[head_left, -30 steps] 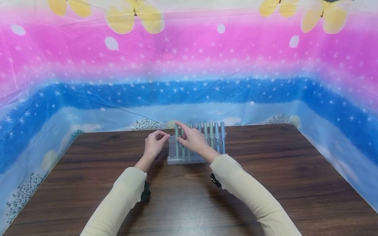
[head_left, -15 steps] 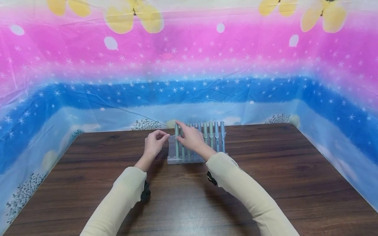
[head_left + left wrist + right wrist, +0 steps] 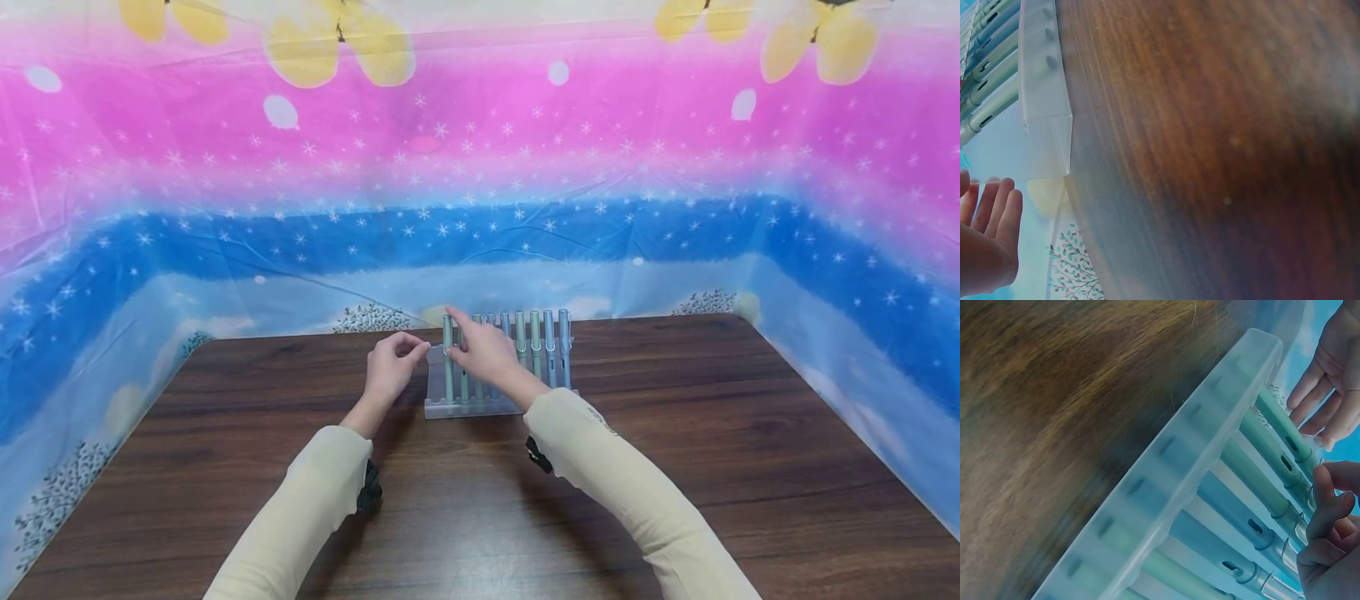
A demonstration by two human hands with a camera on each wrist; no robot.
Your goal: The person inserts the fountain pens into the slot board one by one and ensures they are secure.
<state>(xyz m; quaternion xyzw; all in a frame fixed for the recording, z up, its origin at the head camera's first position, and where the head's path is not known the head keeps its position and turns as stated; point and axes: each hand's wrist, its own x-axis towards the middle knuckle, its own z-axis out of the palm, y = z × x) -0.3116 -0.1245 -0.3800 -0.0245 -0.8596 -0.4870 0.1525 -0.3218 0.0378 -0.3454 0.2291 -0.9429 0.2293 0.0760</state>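
Observation:
A clear plastic pen stand (image 3: 472, 409) holds a row of green and blue capped pens (image 3: 536, 342) with metal clips, all leaning upright in their slots. My left hand (image 3: 388, 368) pinches the stand's left edge between thumb and index finger. Its other fingers show beside the clear panel in the left wrist view. My right hand (image 3: 487, 354) is at the leftmost green pen (image 3: 449, 379), index finger on the cap's top and thumb at its side. In the right wrist view, the remaining fingers (image 3: 1322, 559) curl in front of neighbouring caps. Some pens are partly hidden behind this hand.
The stand sits near the back of a dark wood-grain table (image 3: 450, 517). A printed cloth backdrop (image 3: 480, 233) in pink and blue surrounds the table at the back and sides.
My right forearm has shifted slightly left, with the fingers staying at the leftmost green pen. The left hand and the stand have stayed in place.

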